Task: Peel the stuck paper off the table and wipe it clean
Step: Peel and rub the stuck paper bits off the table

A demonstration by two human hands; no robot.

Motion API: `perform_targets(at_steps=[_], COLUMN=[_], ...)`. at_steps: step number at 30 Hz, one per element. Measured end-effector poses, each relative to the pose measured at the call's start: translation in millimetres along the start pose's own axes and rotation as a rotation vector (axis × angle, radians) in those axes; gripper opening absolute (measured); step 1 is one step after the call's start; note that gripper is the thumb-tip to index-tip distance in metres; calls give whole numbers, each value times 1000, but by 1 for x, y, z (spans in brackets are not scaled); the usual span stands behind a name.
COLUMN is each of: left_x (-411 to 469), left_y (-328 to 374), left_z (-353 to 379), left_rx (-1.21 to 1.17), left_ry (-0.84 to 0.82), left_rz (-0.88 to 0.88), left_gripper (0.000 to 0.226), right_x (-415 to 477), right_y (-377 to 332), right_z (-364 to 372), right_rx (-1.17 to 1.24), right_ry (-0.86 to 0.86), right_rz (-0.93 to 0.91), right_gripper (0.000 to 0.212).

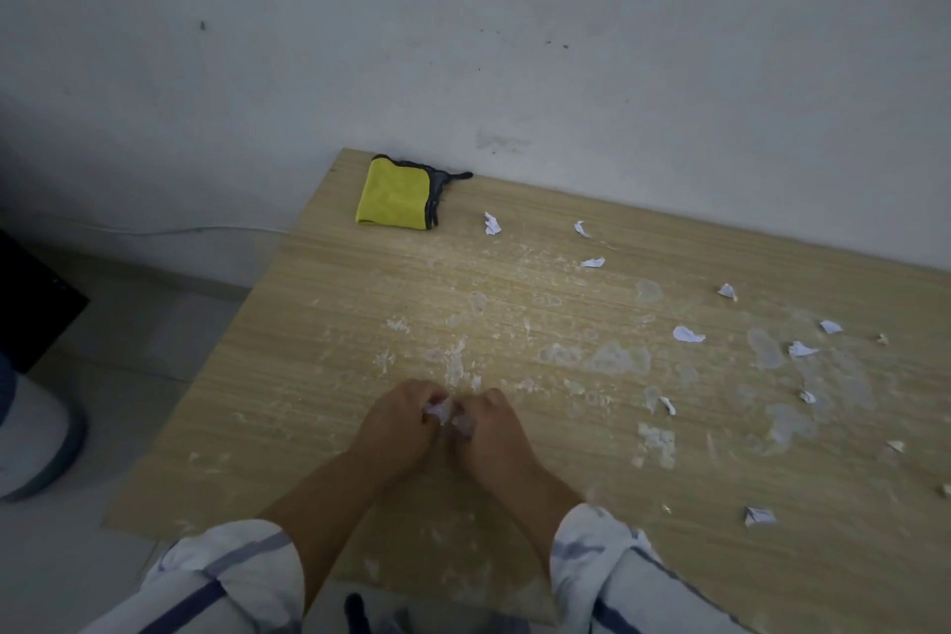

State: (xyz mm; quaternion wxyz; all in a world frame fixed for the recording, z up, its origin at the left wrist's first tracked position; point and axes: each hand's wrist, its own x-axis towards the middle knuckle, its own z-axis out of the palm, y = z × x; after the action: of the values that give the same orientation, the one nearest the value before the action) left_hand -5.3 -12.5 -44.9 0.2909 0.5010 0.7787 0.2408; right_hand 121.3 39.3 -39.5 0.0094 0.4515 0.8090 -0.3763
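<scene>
sleeves (pixel 226 577): white | stripes: dark blue | cuffs: rolled up

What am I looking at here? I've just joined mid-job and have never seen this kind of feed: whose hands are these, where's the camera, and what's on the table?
There is no machine: a person works with bare hands. The single picture comes from a wide-angle camera on their head, looking forward and down. The left hand and right hand meet over the near part of the wooden table, fingers curled, pinching a whitish paper scrap between them. The surface is smeared with pale residue patches, and loose torn paper bits lie scattered, mostly on the right. A folded yellow cloth lies untouched at the far left corner by the wall.
</scene>
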Motion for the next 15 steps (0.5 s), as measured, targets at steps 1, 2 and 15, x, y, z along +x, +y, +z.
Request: perform_targets(at_steps=[1, 2, 15], left_x=[-1, -1, 101], left_y=[-1, -2, 54], left_z=[-2, -5, 7], left_rx=[-7, -5, 268], left_ry=[-24, -40, -19], left_rz=[26, 49, 43], left_gripper=[33, 36, 48], right_x=[0, -1, 69], right_y=[-1, -2, 45], right_z=[-3, -8, -94], right_rx=[34, 67, 11], right_ry=[-4, -2, 226], right_rz=[13, 30, 93], right_gripper=[58, 56, 43])
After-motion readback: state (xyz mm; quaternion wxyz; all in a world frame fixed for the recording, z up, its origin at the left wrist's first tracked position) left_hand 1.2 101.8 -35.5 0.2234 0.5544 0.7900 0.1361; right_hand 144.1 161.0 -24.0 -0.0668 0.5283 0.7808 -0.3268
